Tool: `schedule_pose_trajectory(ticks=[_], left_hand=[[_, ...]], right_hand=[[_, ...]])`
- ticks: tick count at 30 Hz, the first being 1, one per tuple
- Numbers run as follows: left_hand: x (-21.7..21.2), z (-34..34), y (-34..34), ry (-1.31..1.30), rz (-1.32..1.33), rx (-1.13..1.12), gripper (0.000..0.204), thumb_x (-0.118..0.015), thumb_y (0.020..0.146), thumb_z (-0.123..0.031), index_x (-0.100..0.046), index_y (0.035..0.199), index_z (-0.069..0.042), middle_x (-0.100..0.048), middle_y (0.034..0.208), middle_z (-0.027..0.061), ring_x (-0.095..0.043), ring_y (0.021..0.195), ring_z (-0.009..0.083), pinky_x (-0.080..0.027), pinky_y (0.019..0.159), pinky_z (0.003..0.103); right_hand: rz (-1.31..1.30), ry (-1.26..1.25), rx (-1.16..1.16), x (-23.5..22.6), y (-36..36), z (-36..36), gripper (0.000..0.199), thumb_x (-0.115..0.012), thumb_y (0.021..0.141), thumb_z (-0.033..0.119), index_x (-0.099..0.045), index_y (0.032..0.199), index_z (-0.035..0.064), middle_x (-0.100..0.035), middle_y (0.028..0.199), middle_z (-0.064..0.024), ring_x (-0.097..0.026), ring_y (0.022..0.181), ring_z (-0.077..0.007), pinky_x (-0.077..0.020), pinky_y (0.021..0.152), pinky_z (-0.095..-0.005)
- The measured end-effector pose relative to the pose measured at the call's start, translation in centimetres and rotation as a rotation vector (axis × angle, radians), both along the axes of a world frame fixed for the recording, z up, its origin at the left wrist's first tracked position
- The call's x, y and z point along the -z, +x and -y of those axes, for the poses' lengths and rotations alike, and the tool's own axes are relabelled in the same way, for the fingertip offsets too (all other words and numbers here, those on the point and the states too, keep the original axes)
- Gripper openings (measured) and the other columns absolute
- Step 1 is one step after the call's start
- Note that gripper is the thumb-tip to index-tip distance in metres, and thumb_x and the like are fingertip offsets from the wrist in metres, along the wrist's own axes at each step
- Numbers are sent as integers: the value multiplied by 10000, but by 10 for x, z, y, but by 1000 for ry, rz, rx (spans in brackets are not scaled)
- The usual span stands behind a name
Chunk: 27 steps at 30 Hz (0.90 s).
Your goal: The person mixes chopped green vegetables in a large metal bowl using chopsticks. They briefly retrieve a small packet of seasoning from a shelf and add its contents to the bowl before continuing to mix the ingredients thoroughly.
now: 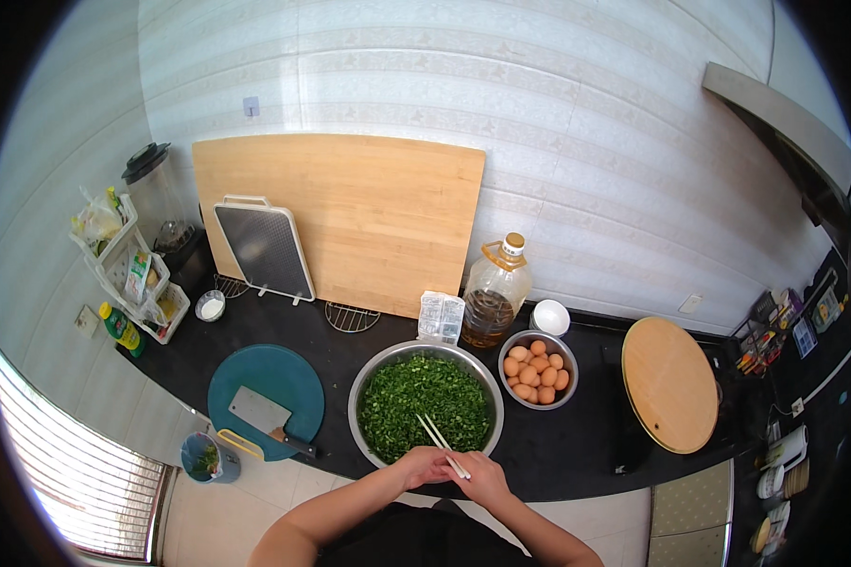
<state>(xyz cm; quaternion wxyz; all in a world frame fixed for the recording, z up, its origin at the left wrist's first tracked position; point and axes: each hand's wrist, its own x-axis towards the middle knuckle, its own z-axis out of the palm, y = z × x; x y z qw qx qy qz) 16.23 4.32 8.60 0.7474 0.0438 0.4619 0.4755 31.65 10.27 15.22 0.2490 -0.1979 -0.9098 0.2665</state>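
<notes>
A wide steel bowl (pixel 494 416) full of chopped green leaves (pixel 416 397) stands at the counter's front edge. My right hand (pixel 482 480) is closed round a pair of pale chopsticks (pixel 433 431), whose tips point into the greens. Beside it, at the bowl's near rim, my left hand (pixel 425 467) meets the right fingers next to the chopsticks. Its fingers are drawn together, and what lies in them is hidden. To the bowl's right, a smaller steel bowl (pixel 573 386) holds several brown eggs (pixel 537 370).
A cleaver (pixel 261 410) lies on a round teal board (pixel 225 378) at left, above a bin (pixel 219 467). Behind the bowl stand an oil jug (pixel 492 298) and a large wooden board (pixel 378 217). A round wooden lid (pixel 671 385) covers the stove area at right.
</notes>
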Motion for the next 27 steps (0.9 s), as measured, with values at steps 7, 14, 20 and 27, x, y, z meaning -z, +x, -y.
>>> schedule_pose_trajectory(ticks=[7,14,20,27], left_hand=[[-31,14,-18,22,-114,-11,353,-392,963,-248,-487,1200,-4,-618,1127,145,-645,874,223,-518,779,314],[-1,54,-81,5,-512,-522,180,-618,859,-123,-570,1008,-32,-632,767,61,-614,662,137,-495,585,250],[18,63,-102,55,-930,-850,313,-642,759,5,-566,1063,16,-645,823,77,-596,732,133,-484,679,255],[60,79,-120,-219,-1030,-692,560,-535,691,118,-525,1232,-23,-573,1160,138,-574,994,207,-460,836,278]], right_hand=[[-170,-1,94,-15,4,-20,114,-614,823,122,-665,864,28,-646,749,-122,-622,641,-286,-499,587,-355],[-6,-20,92,-8,-18,-34,120,-629,814,152,-650,798,34,-606,705,-93,-601,633,-268,-473,558,-338],[-3,-194,161,12,-32,-31,145,-653,803,179,-640,787,35,-591,738,-98,-595,652,-293,-462,568,-350],[-111,-611,158,-10,-17,-52,137,-615,863,107,-628,810,-19,-627,712,-62,-592,614,-103,-462,553,-238]])
